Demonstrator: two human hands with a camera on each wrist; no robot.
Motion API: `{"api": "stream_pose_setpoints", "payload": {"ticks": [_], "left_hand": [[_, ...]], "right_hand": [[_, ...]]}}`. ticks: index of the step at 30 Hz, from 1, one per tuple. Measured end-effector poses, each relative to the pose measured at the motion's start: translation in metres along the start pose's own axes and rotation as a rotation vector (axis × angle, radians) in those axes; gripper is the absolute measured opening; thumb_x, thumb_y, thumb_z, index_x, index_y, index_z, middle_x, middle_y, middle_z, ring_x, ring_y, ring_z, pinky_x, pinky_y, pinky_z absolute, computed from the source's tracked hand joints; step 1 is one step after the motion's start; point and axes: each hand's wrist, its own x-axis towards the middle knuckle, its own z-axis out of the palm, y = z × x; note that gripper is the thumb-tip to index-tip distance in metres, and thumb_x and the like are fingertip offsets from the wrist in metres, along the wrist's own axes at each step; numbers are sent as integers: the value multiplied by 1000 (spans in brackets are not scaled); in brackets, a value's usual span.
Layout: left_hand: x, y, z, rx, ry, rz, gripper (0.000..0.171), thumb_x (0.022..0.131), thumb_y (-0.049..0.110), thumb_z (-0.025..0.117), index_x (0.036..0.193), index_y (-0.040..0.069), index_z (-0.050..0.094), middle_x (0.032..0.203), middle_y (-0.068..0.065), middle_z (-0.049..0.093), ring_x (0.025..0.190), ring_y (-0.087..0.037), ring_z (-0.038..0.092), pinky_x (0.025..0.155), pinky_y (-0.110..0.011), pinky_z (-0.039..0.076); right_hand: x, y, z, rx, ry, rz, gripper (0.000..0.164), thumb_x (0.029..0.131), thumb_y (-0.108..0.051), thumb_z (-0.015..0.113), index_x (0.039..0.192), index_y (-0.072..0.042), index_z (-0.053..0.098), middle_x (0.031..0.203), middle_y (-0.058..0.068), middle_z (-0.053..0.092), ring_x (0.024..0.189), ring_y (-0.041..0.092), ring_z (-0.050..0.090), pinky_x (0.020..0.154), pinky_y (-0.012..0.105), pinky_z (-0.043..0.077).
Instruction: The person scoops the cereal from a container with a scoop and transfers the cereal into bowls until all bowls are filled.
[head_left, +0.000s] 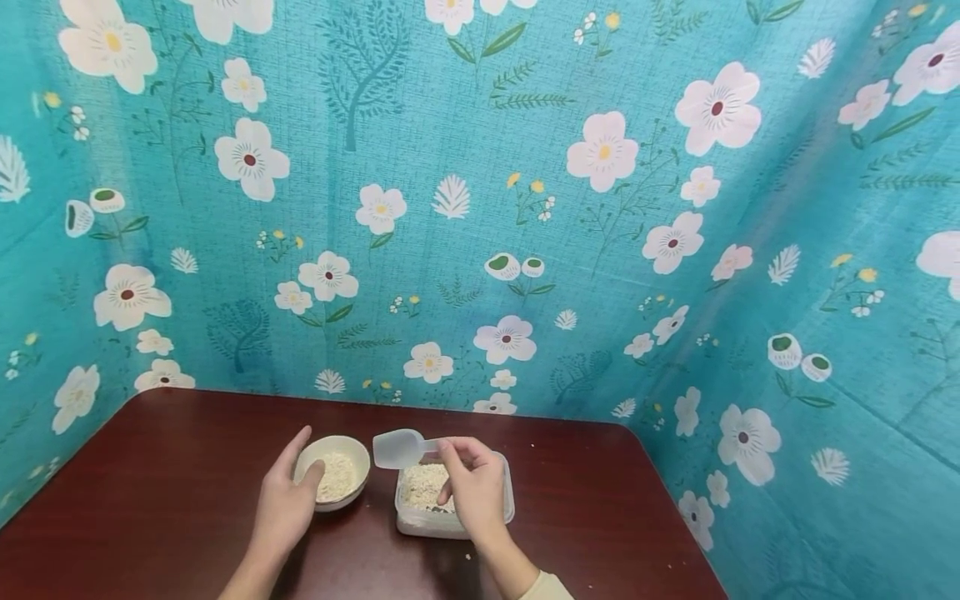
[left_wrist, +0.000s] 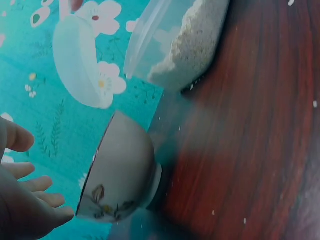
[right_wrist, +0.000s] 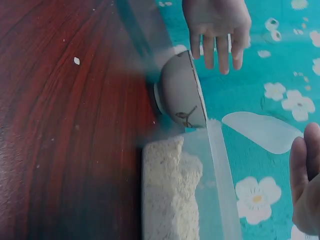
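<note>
My left hand point(head_left: 285, 507) is beside a white bowl point(head_left: 349, 500), its fingers extended along the left side and its thumb over the near rim. The left wrist view shows these fingers spread just above the rim, and a flower pattern on the bowl point(left_wrist: 122, 165). Pale oat flakes point(head_left: 339, 477) lie inside it. My right hand point(head_left: 482, 493) pinches the handle of a translucent plastic scoop point(head_left: 399, 450), held over the gap between bowl and container. Below that hand stands a clear plastic container point(head_left: 510, 500), partly filled with oat flakes point(right_wrist: 175, 190).
Bowl and container stand side by side on a dark red-brown wooden table point(head_left: 187, 483). Stray flakes are scattered on the tabletop, one larger flake point(right_wrist: 76, 61) among them. A turquoise floral cloth point(head_left: 450, 275) hangs behind the table and along its sides.
</note>
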Motion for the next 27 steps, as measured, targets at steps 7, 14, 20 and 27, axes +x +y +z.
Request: {"api": "stream_pose_setpoints", "payload": {"ticks": [7,14,20,27], "left_hand": [[-3,5,21,-11,-42,29,57,102,7,53,156,8,36,160,-18,32,149,-36,21,120,-58,22],[-7,8,43,-73,-113,43,56,103,7,51,156,6,35,161,-18,29,150,-36,20,121,-54,23],[-11,9,61,-132,-169,71,56,103,7,55,155,2,35,161,-19,29,149,-38,22,121,-50,24],[-12,8,82,-215,-233,96,58,102,5,57,155,0,33,160,-20,30,149,-37,23,120,-52,25]], "right_hand": [[-3,8,-32,73,103,55,23,96,-20,70,97,3,73,87,20,75,33,11,51,31,26,46],[-10,12,-62,19,187,110,21,96,-16,70,97,5,72,87,18,75,34,11,49,32,27,46],[-16,17,-85,-46,232,98,20,95,-17,72,94,3,73,85,18,75,34,12,49,31,30,47],[-18,16,-105,-161,250,51,16,95,-18,72,94,-3,75,86,19,74,34,17,51,32,34,49]]}}
